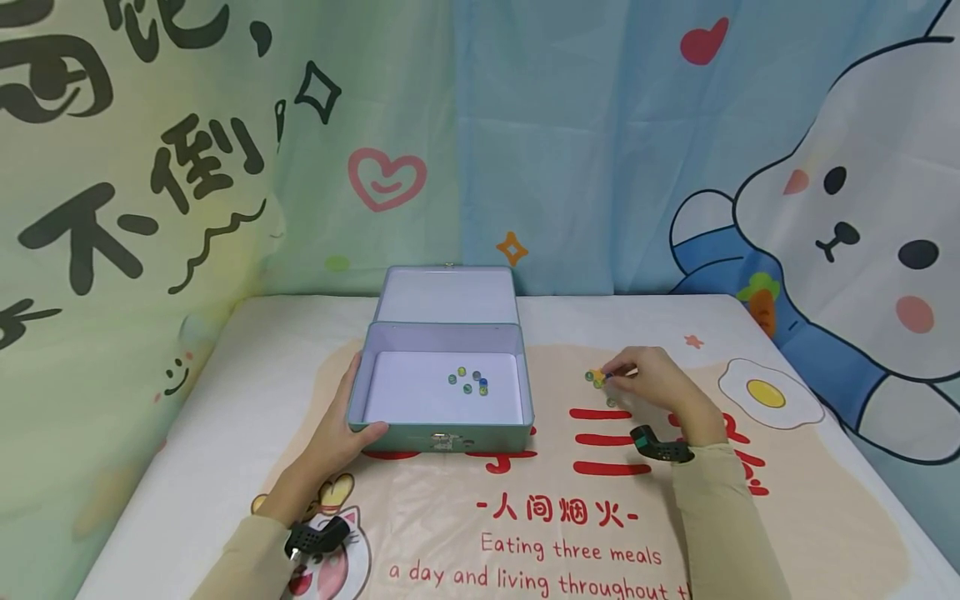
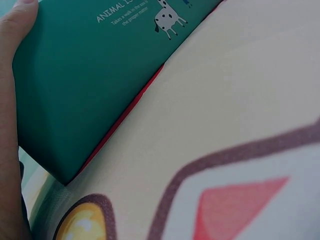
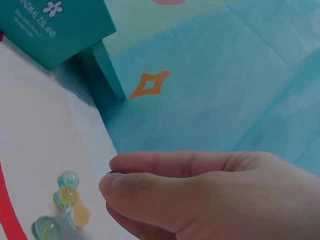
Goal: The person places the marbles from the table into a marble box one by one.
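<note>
A green tin box (image 1: 442, 438) stands on the table with its lid tilted back; several glass marbles (image 1: 467, 388) lie inside. My left hand (image 1: 341, 425) holds the box's left side, thumb at the front corner; the left wrist view shows part of this hand (image 2: 9, 100) against the green wall (image 2: 75, 85). To the right of the box, my right hand (image 1: 660, 385) pinches a dark blue marble (image 3: 116, 172) between thumb and fingers, mostly hidden by them. Beside that hand (image 3: 200, 192), several greenish and yellowish marbles (image 3: 48, 228) rest on the cloth.
A printed cloth (image 1: 570, 550) with red lettering covers the table. Behind the table hangs a curtain (image 1: 570, 167) with cartoon figures and lettering. The raised lid (image 1: 447, 296) stands at the back of the box, near the curtain.
</note>
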### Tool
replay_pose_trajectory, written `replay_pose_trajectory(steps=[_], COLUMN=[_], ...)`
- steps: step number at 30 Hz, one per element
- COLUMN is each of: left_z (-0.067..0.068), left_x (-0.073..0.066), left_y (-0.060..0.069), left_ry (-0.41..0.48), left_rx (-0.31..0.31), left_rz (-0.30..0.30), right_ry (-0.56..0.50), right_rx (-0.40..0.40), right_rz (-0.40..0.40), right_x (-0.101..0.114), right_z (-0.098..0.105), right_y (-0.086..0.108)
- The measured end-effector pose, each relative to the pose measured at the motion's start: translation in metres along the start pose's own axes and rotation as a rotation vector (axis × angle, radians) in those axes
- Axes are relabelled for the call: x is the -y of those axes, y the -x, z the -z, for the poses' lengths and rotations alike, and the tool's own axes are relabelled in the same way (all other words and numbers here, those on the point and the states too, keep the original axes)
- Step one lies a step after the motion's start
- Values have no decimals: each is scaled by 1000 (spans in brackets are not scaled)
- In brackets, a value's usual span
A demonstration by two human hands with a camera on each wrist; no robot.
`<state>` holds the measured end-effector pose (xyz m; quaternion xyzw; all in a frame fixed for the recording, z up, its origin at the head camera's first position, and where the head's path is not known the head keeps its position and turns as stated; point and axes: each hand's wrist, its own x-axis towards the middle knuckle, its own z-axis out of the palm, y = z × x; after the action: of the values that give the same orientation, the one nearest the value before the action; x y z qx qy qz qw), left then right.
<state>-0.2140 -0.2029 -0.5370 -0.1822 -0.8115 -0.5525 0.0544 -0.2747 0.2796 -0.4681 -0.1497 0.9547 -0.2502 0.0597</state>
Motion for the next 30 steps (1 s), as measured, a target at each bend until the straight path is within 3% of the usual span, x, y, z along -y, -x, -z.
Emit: replay_pose_trajectory(steps=[30], left_z=[1], left_x=[-1], left_y=[0], left_ry=[-14], left_rx=[4], left_rz=[-17], right_ry=[-29], right_rx=[-93], right_rz=[155], right_x=[43], right_z=[-1], right_y=[-4])
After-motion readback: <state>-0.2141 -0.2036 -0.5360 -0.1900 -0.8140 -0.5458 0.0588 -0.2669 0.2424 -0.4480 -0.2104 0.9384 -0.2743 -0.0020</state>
